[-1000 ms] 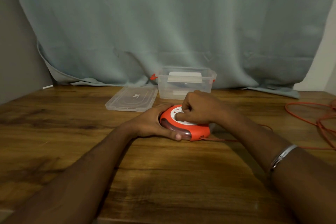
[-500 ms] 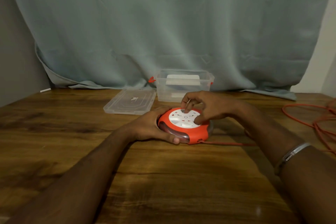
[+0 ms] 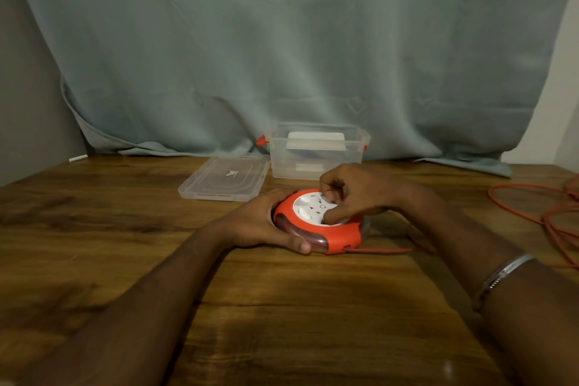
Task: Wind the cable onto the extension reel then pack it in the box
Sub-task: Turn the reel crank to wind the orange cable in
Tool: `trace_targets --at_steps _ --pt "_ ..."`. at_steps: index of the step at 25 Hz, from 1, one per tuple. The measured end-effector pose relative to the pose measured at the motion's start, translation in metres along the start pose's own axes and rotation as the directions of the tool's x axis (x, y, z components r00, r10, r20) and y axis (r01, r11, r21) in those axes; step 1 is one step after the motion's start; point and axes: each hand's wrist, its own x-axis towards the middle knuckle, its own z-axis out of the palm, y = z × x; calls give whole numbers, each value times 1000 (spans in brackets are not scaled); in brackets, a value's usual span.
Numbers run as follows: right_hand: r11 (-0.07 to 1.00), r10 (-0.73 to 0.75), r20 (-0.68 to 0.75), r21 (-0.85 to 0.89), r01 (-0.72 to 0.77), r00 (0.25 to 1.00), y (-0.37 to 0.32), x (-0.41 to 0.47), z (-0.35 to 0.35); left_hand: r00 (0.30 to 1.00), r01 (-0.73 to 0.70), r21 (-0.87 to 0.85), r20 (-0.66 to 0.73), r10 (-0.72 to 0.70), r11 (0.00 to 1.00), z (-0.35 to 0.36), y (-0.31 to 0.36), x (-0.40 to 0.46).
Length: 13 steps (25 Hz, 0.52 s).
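The right hand (image 3: 354, 194), a closed fist one second ago, now has its fingers curled on the white dial (image 3: 313, 208) of the extension reel (image 3: 319, 222), so winding continues. The left hand (image 3: 263, 226) clasps the reel's rim on the table (image 3: 282, 307); much cable (image 3: 532, 207) lies loose at the right, and the box (image 3: 316, 150) waits open behind.

From where I stand, nothing can be read. The white round face of the orange plastic extension reel (image 3: 316, 213) carries small red and dark marks, too blurred to make out. The clear flat plastic lid (image 3: 226, 178) bears a pale embossed emblem, with no legible letters.
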Motion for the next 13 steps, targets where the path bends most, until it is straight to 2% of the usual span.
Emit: trace_targets --at_steps 4,9,11,13 --pt "996 21 -36 -81 -24 999 -3 5 7 1000 -11 -21 -4 11 1000 1 2 -1" --pt "992 -37 -108 -120 24 993 -7 6 9 1000 -19 -16 -2 19 1000 1 3 -1" --pt "998 -53 -105 -47 49 993 -5 3 2 1000 -11 -18 4 11 1000 0 4 -1" --pt "994 -57 -37 96 60 998 0 1 -5 1000 -7 -22 12 7 1000 -1 3 -1"
